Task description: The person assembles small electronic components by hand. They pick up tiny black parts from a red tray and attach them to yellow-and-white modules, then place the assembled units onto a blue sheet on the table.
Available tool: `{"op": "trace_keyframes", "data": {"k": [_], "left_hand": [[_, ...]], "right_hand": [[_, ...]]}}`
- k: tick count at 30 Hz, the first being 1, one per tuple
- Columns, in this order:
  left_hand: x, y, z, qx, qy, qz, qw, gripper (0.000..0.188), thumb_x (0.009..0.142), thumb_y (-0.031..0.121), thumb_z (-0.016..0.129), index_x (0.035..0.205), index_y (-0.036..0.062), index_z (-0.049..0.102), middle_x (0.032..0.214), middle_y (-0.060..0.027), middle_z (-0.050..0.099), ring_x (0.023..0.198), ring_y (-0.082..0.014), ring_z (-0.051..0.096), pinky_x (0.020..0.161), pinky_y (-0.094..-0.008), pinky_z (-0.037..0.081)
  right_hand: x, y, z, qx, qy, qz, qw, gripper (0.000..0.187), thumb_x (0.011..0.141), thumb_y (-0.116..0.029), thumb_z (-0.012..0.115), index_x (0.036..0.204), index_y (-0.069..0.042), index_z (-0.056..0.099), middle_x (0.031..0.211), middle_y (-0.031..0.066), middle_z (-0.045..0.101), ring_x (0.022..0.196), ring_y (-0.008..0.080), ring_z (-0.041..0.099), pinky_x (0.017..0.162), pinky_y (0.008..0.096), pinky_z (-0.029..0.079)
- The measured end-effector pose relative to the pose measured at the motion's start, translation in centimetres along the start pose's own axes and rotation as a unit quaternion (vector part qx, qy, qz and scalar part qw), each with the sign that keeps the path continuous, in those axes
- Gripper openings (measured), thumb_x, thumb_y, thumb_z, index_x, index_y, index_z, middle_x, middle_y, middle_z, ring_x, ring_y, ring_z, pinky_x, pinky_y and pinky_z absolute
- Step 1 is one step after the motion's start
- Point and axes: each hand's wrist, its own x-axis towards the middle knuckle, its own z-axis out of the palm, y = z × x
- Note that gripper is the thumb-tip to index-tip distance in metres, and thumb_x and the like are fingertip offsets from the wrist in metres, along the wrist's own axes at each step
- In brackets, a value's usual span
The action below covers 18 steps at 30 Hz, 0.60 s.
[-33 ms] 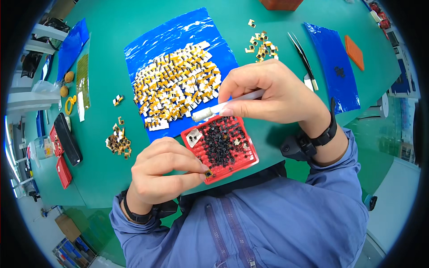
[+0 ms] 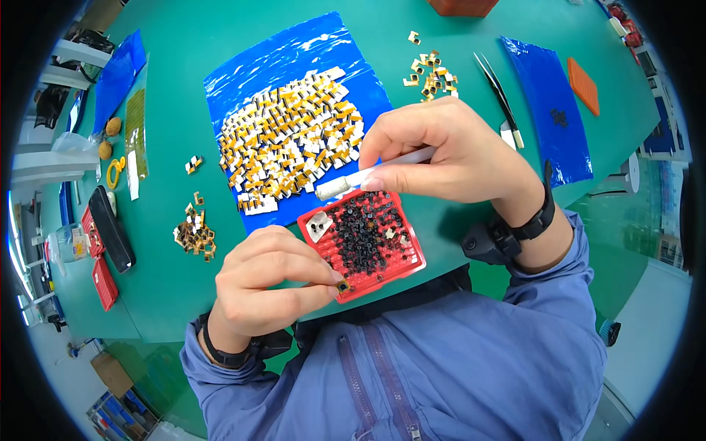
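Note:
My left hand (image 2: 276,279) is closed in a pinch at the lower left edge of a red tray (image 2: 401,270). Between its thumb and fingertips is a small gold piece with a dark square centre (image 2: 343,287). A white pen-like stick (image 2: 358,178) with a thick whitish, wrapped-looking end lies in the grip of my right hand (image 2: 434,151), above the tray's far edge. That thick end points left. Many tiny black round parts (image 2: 364,235) are heaped in the tray, and a white scrap (image 2: 319,227) carrying a few dark dots rests in its far left corner.
Beyond the tray, a blue sheet (image 2: 294,51) bears a large pile of white-and-gold pieces (image 2: 287,140). Smaller piles lie left (image 2: 195,234) and far right (image 2: 434,77). Tweezers (image 2: 500,99), another blue sheet (image 2: 544,95), an orange block (image 2: 583,87), a black case (image 2: 112,228) and yellow scissors (image 2: 114,173) surround them.

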Motion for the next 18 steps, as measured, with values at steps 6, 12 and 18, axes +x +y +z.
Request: {"op": "trace_keyframes", "data": {"k": [6,12,18], "left_hand": [[-0.04,0.10,0.04,-0.011,0.005,-0.003,1.000,0.011,0.062,0.011,0.069,0.071,0.0060,0.068,0.082,-0.0058,0.068,0.070,-0.0182,0.062,0.056,-0.0277,0.045],[-0.06,0.11,0.10,-0.022,0.012,-0.006,1.000,0.010,0.062,0.010,0.070,0.072,0.0060,0.068,0.081,-0.0057,0.068,0.069,-0.0180,0.062,0.055,-0.0276,0.044],[-0.20,0.07,0.12,-0.041,0.022,-0.010,0.999,0.010,0.063,0.009,0.072,0.072,0.0062,0.068,0.081,-0.0059,0.068,0.069,-0.0179,0.062,0.055,-0.0273,0.044]], "right_hand": [[0.00,0.11,0.09,-0.002,0.002,-0.008,1.000,0.012,0.078,-0.010,0.073,0.084,-0.003,0.065,0.065,-0.0002,0.054,0.055,0.0069,0.045,0.048,0.0227,0.033],[-0.01,0.14,0.17,-0.002,0.005,-0.013,1.000,0.012,0.079,-0.012,0.073,0.083,-0.003,0.065,0.064,-0.0007,0.053,0.054,0.0067,0.044,0.048,0.0226,0.032],[-0.01,0.10,0.12,0.002,-0.001,-0.006,1.000,0.012,0.079,-0.012,0.073,0.083,-0.003,0.065,0.063,-0.0011,0.053,0.054,0.0061,0.044,0.047,0.0225,0.031]]}}
